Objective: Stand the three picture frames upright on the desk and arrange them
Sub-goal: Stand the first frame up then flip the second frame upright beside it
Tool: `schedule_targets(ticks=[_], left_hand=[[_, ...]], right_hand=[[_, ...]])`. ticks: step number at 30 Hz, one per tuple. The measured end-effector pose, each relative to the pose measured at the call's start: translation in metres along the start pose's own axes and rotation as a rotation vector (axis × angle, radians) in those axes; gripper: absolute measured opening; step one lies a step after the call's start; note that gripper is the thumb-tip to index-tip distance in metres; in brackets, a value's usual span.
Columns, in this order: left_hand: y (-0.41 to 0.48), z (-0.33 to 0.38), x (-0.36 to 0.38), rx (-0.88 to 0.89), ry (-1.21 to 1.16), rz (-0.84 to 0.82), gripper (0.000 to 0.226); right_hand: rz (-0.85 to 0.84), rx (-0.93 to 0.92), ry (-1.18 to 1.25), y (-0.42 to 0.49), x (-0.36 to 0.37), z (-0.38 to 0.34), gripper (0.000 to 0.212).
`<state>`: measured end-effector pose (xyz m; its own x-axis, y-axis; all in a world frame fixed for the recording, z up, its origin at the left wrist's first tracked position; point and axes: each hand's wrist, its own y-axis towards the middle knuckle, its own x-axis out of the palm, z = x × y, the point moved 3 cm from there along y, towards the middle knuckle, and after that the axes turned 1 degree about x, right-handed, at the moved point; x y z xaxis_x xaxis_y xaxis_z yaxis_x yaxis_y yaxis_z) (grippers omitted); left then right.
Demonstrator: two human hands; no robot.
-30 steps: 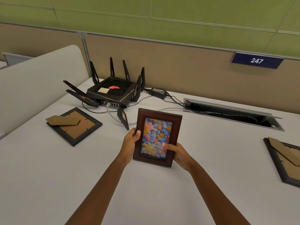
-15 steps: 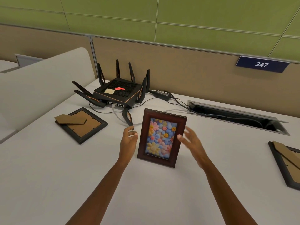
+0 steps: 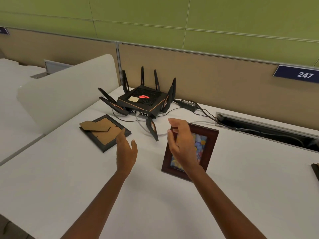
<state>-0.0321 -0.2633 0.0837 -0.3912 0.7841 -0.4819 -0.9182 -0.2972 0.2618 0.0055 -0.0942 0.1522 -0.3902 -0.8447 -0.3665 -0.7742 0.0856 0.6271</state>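
Note:
A dark red wooden frame (image 3: 209, 144) with a flower picture stands upright on the white desk (image 3: 172, 204), right of centre. My right hand (image 3: 181, 144) hovers in front of it, fingers apart, holding nothing and hiding part of the picture. A black frame (image 3: 105, 132) lies face down at the left, its cardboard back and stand showing. My left hand (image 3: 126, 152) is open just right of that frame, its fingertips near the frame's corner. Only a corner of a third black frame (image 3: 315, 171) shows at the right edge.
A black router (image 3: 143, 100) with several antennas sits at the back with cables, one antenna (image 3: 151, 128) lying between the two frames. A power adapter (image 3: 187, 103) and an open cable tray (image 3: 267, 128) lie at the back right. A white divider (image 3: 65, 94) borders the left.
Both hands let go of the red frame, which now stands by itself. My left hand moved left toward the face-down black frame. The view swung left, so the right frame is almost out of sight.

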Motion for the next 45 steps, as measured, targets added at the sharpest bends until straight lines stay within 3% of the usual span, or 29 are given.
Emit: schedule_targets(ticks=[6, 11, 14, 22, 30, 33, 39, 41, 45], left_hand=[[0.028, -0.042, -0.025, -0.241, 0.084, -0.017, 0.057], [0.046, -0.066, -0.038, -0.505, -0.007, -0.008, 0.061], [0.052, -0.077, -0.039, -0.614, -0.087, -0.028, 0.059], [0.070, -0.091, -0.042, -0.656, -0.185, -0.034, 0.057], [0.084, -0.102, -0.052, -0.761, -0.290, 0.112, 0.045], [0.088, -0.112, -0.056, -0.832, -0.352, 0.141, 0.043], [0.085, -0.106, -0.065, -0.891, -0.621, 0.114, 0.009], [0.088, -0.101, -0.069, -0.886, -0.729, 0.103, 0.011], [0.089, -0.091, -0.080, -0.892, -0.907, 0.116, 0.037]], right_hand=[[-0.437, 0.374, -0.054, 0.002, 0.094, 0.029, 0.051], [-0.714, 0.501, -0.154, 0.009, 0.153, 0.050, 0.055], [-0.785, 0.573, -0.170, 0.018, 0.179, 0.056, 0.057], [-0.832, 0.705, -0.182, 0.043, 0.218, 0.061, 0.048], [-0.681, 0.797, -0.109, 0.053, 0.224, 0.069, 0.043], [-0.651, 0.838, -0.067, 0.050, 0.224, 0.073, 0.019], [-0.468, 0.927, 0.164, 0.052, 0.206, 0.063, 0.028], [-0.440, 0.926, 0.215, 0.056, 0.204, 0.060, 0.031], [-0.385, 0.913, 0.317, 0.060, 0.197, 0.056, 0.033]])
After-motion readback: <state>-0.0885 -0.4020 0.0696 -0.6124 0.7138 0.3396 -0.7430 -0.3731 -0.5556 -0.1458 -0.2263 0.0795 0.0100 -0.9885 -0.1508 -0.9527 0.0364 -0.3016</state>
